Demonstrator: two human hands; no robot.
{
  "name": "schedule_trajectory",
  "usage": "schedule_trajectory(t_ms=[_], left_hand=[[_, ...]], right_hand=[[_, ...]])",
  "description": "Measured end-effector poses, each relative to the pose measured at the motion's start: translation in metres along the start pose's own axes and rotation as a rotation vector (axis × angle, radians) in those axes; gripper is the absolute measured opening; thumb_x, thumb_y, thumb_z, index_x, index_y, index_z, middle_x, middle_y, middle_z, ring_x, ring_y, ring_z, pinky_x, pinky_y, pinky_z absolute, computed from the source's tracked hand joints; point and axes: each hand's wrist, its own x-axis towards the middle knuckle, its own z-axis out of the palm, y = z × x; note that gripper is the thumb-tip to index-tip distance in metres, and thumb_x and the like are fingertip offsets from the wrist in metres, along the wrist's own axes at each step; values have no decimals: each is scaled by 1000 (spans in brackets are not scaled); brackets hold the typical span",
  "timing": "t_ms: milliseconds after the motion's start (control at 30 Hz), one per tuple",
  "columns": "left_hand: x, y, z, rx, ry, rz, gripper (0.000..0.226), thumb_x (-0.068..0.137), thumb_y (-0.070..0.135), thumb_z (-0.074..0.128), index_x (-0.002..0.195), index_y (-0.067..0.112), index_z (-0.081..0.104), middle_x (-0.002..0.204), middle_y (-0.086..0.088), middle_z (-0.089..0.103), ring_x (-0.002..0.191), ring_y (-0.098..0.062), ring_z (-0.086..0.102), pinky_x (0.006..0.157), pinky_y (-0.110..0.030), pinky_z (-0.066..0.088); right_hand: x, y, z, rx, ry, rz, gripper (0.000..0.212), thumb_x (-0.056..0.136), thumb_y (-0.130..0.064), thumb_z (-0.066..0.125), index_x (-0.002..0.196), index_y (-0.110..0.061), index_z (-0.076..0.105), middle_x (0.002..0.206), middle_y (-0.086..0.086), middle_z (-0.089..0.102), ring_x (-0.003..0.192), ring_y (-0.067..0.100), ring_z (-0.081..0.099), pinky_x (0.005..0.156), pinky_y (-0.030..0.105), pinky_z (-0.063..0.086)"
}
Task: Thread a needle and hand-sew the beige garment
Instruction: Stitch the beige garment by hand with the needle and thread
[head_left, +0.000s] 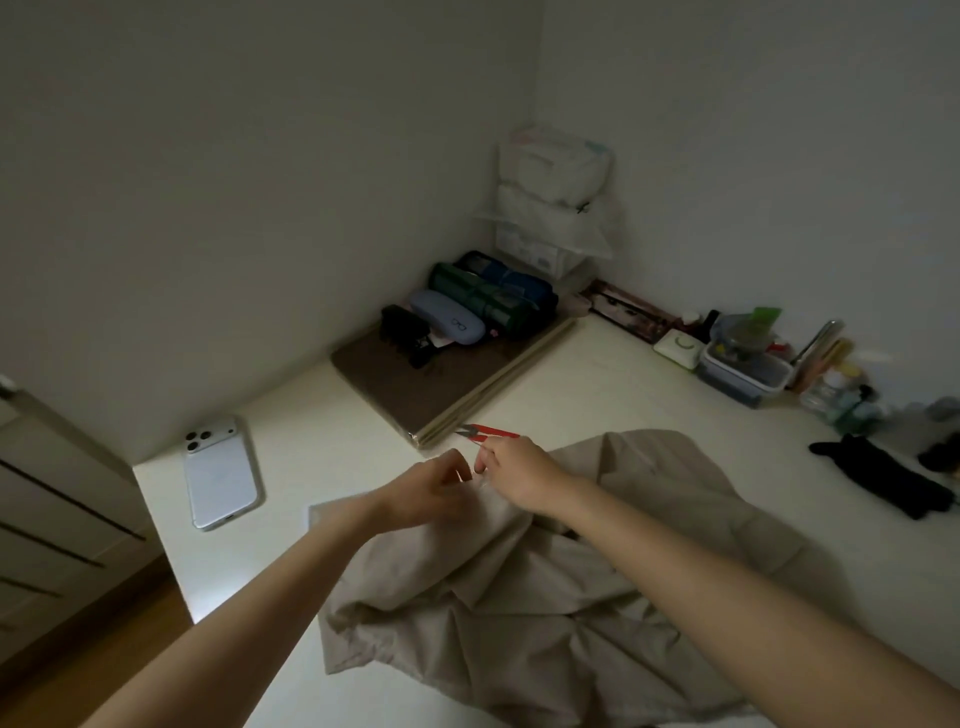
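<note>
The beige garment (519, 597) lies crumpled on the white desk (597, 384), nearest the person, spreading under both forearms. It looks soft, light and limp, so it will likely slump and slide when tugged. I judge it best held close to the seam being worked, with the cloth bunched between the fingers, not lifted by a far edge. Above its far left part the left hand (436, 486) and right hand (514, 475) meet, nearly touching, fingers curled and tips drawn together as if pinching something fine. What they pinch is too small to tell; a needle and thread would be thin and slippery. Just beyond the right hand lie red thread snips (488, 432), with a phone (221, 478) off to the left. Farther back, a brown board (415, 384) carries some cases.
</note>
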Motion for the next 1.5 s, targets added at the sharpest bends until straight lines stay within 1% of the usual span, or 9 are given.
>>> schedule_trajectory(t_ms=[200, 367, 600, 800, 1033, 1133, 1233, 1400, 1500], left_hand=[[-18, -1, -3, -47, 150, 139, 25, 82, 25, 62, 77, 23, 38, 73, 8, 44, 63, -7, 35, 59, -21, 31], [-33, -12, -4, -42, 199, 117, 23, 90, 18, 62, 80, 27, 44, 81, 11, 53, 70, -8, 47, 65, -16, 39], [-55, -26, -16, 367, 155, 55, 8, 91, 32, 58, 86, 28, 53, 93, 5, 59, 86, -16, 54, 82, -32, 45], [-68, -27, -14, 378, 209, 8, 13, 92, 29, 54, 86, 17, 52, 84, 3, 56, 81, -22, 54, 73, -31, 42], [-80, -50, -14, 488, 39, -210, 27, 95, 40, 48, 106, 23, 66, 104, 3, 61, 95, -14, 57, 85, -28, 46], [-81, -44, -6, 646, 223, -199, 25, 96, 40, 47, 111, 25, 61, 115, -1, 51, 106, -18, 47, 92, -31, 37], [-76, -30, 7, 465, 410, -69, 18, 94, 32, 54, 108, 24, 61, 113, 1, 54, 101, -15, 47, 87, -24, 38], [-58, -9, 29, 176, 328, -16, 18, 92, 21, 58, 109, 15, 61, 108, 0, 59, 102, -17, 52, 79, -23, 37], [-50, -5, 40, 147, 323, -3, 8, 88, 21, 63, 96, 18, 61, 92, 7, 56, 91, -20, 54, 80, -29, 42]], right_hand=[[-6, 5, -2, 54, 52, 21, 30, 98, -5, 35, 106, -5, 65, 115, 11, 64, 109, 25, 57, 93, 27, 39], [-17, 7, 2, 107, 80, 35, 32, 100, -5, 32, 104, 1, 63, 113, 15, 63, 103, 29, 58, 84, 23, 37], [-24, 7, 19, 145, 127, 81, 28, 99, -4, 34, 109, 1, 61, 121, 16, 56, 112, 27, 51, 92, 27, 35], [-28, 7, 25, 111, 78, 108, 30, 102, -10, 32, 110, 1, 59, 128, 17, 50, 122, 28, 44, 97, 26, 29], [-30, 12, 27, 71, 1, 140, 33, 103, -15, 30, 104, 2, 58, 126, 21, 48, 119, 30, 43, 102, 36, 34], [-30, 11, 27, 76, -3, 121, 30, 103, -12, 30, 103, 0, 58, 123, 18, 50, 118, 28, 43, 103, 34, 31], [-29, 10, 26, 95, 15, 92, 27, 101, -7, 30, 103, -2, 57, 121, 17, 52, 118, 26, 42, 107, 31, 24], [-31, 11, 29, -27, -25, -8, 29, 103, -12, 30, 114, -6, 57, 134, 17, 47, 143, 30, 16, 117, 38, 12], [-36, 11, 24, -9, -37, -34, 34, 104, -17, 29, 119, -3, 56, 132, 16, 50, 140, 30, 25, 116, 40, 19]])
